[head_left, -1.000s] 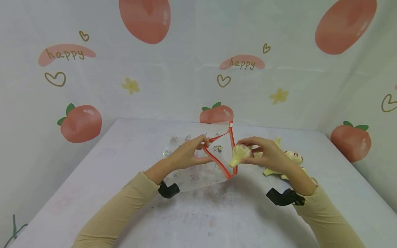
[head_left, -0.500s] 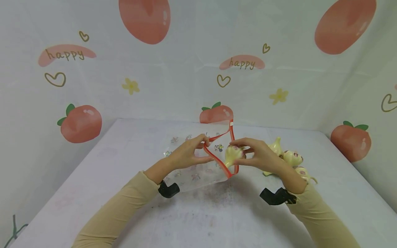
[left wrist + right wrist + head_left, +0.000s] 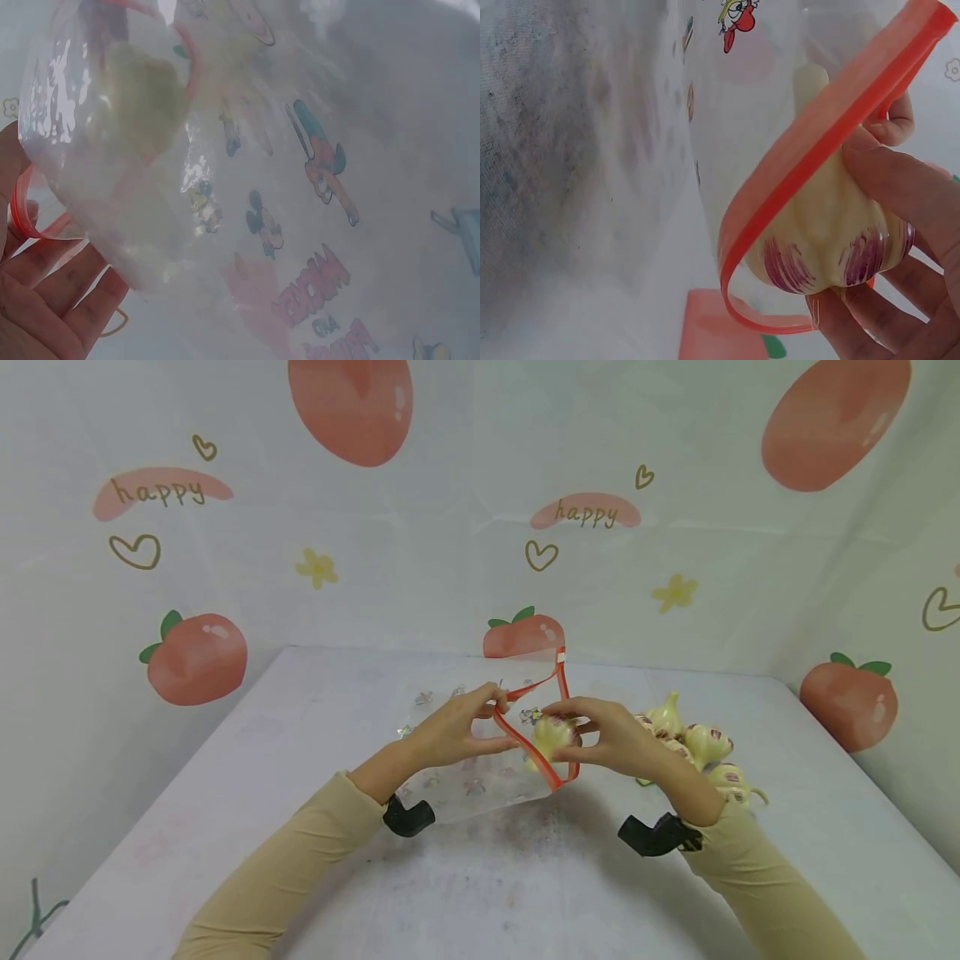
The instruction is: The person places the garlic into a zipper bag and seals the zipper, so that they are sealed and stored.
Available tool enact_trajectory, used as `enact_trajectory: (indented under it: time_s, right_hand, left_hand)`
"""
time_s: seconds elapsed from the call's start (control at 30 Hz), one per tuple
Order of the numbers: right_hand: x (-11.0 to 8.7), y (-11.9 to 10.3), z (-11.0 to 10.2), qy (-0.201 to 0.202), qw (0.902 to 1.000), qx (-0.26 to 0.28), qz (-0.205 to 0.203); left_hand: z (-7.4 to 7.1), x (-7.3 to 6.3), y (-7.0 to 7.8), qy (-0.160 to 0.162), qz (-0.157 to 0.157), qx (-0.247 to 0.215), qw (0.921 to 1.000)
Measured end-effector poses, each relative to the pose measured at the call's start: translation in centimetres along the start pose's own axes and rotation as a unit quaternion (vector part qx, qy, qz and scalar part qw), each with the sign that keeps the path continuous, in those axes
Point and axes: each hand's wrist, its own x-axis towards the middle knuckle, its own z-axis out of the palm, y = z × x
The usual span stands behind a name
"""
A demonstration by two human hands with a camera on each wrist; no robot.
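Observation:
My left hand (image 3: 463, 728) pinches the red-edged mouth of a clear plastic zip bag (image 3: 472, 789) printed with cartoon figures, keeping it spread. In the right hand (image 3: 611, 739) is a garlic bulb (image 3: 553, 735), pale yellow with purple streaks, held by thumb and fingers. Its stem end is inside the bag's mouth, as the right wrist view shows, where the red edge (image 3: 795, 169) crosses in front of the bulb (image 3: 862, 251). Through the plastic, the left wrist view shows the bulb only as a blurred yellow-green shape (image 3: 146, 97).
Several more garlic bulbs (image 3: 707, 745) lie in a cluster on the white table (image 3: 480, 885), right of the bag and beyond the right forearm. A white cloth backdrop (image 3: 420, 568) with printed fruit and hearts stands behind the table.
The right hand has moved left with the garlic bulb, carrying it from in front of the bag's opening into its mouth. The left hand and bag have barely moved.

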Motion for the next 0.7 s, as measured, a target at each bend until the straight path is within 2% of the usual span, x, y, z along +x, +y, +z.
enact_trajectory:
  time_s: [0.7]
  right_hand:
    - [0.81, -0.4, 0.84, -0.029, 0.9994, 0.018, 0.009]
  left_hand:
    - [0.05, 0.21, 0.26, -0.004, -0.001, -0.006, 1.0]
